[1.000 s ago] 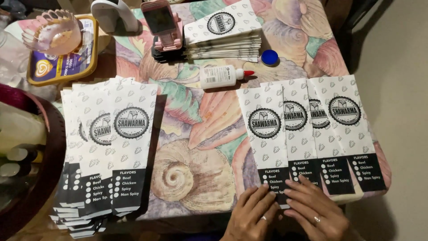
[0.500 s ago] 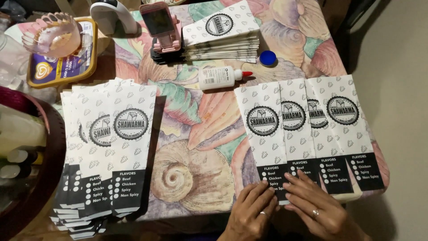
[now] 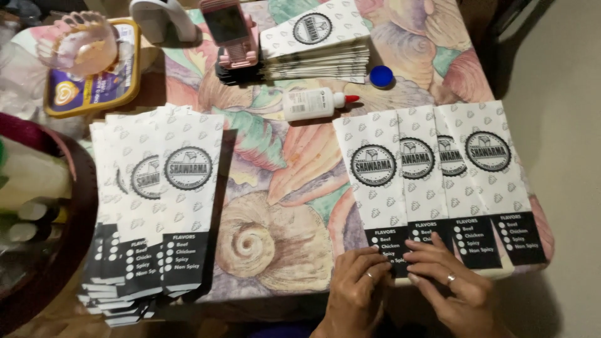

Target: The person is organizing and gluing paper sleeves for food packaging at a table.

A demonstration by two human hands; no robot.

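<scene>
Both hands (image 3: 410, 285) flat on fanned paper bags (image 3: 432, 181), table edge.

A white glue bottle (image 3: 315, 103) with a red tip is lying on its side on the shell-patterned tabletop (image 3: 275, 188), with a blue cap (image 3: 380, 76) sitting near it. A pink phone stand (image 3: 229, 34) is standing beside a neat stack of folded bags (image 3: 319, 44), while a fanned pile of bags (image 3: 150, 206) is resting at the left edge, below a yellow tray (image 3: 94, 94)
</scene>
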